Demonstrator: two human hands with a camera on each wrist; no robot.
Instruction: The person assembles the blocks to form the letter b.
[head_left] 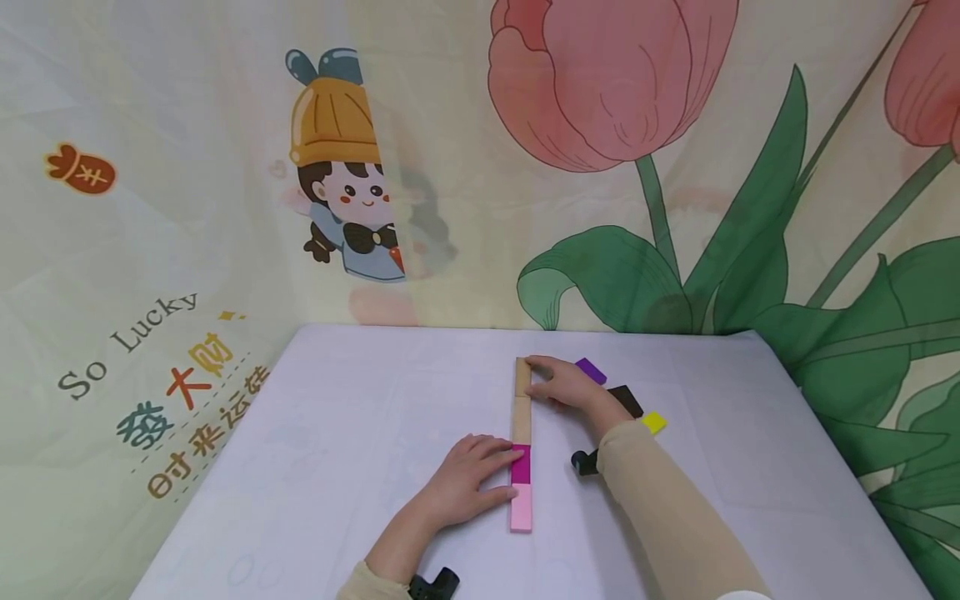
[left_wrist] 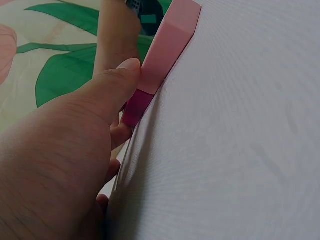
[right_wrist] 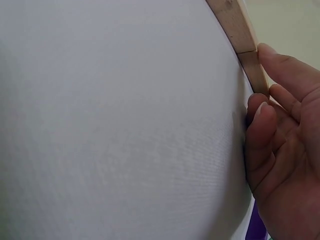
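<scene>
Both hands are pressing straight fingers on the block row (head_left: 522, 442), left hand (head_left: 465, 487) near, right hand (head_left: 564, 385) far; pushing gently is keeping it straight.

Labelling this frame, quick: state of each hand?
Left hand: open, fingertips pressing the magenta block in the flat block row.
Right hand: open, fingers touching the far plain wooden block.

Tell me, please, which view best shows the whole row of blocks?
The head view: the row of blocks lies whole, tan to pink. The left wrist view shows only its pink and magenta end, the right wrist view only its tan end.
</scene>
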